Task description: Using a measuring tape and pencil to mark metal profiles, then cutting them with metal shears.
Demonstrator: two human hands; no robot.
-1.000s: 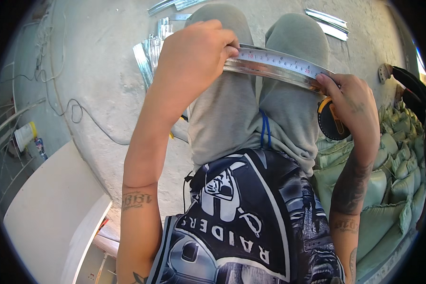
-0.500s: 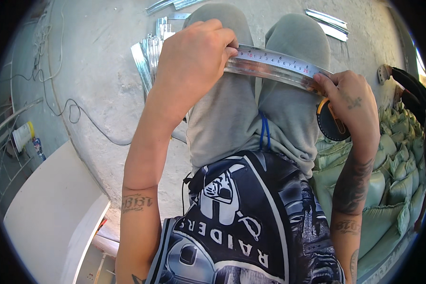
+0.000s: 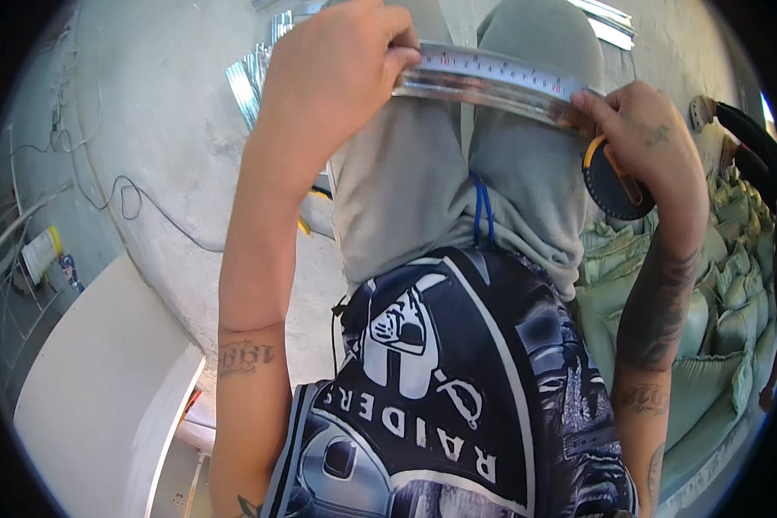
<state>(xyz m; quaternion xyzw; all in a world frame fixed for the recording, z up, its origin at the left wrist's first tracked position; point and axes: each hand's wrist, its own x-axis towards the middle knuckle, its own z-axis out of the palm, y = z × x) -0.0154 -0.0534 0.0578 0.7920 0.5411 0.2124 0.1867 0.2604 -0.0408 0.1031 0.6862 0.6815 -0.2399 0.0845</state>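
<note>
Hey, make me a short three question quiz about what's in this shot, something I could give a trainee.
1. True or false: the tape measure blade lies along a metal strip across the person's thighs.
2. Which hand grips the black and orange tape measure case?
3. What is stacked at the person's right: A) green sacks, B) red bricks, C) paint cans?

Key: 1. True. 2. The right hand; the left hand pins the blade's other end. 3. A.

my view down: black tee (image 3: 457,414) with a big grey-white helmeted-head graphic, light grey shorts (image 3: 423,198), blue drawstring (image 3: 482,211), dark tattoos on both forearms.
</note>
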